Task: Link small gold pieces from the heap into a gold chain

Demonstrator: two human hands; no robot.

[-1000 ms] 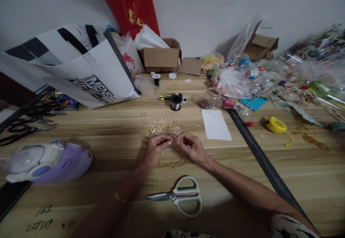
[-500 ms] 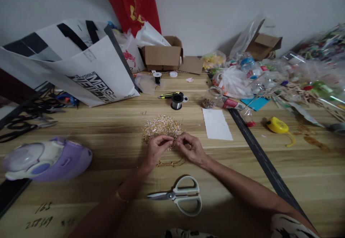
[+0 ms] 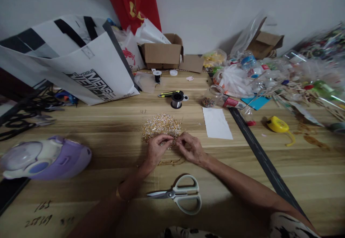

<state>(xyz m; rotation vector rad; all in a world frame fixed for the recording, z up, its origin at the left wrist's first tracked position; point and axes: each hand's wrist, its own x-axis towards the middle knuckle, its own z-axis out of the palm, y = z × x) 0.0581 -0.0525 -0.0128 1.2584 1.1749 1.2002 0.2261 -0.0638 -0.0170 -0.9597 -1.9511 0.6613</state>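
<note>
My left hand and my right hand meet fingertip to fingertip at the near edge of a heap of small gold pieces on the wooden table. Both hands are closed in a pinch on a tiny gold piece between them. A short gold chain lies on the table just under my wrists. White-handled scissors rest nearer to me, shut, blades pointing left.
A purple and white device sits at left. A big white shopping bag, a cardboard box and a red bag stand behind. A wire spool, white paper, yellow tape measure and clutter lie right.
The hands have stayed pinched together at the heap, with only small finger movements. The view has shifted slightly.
</note>
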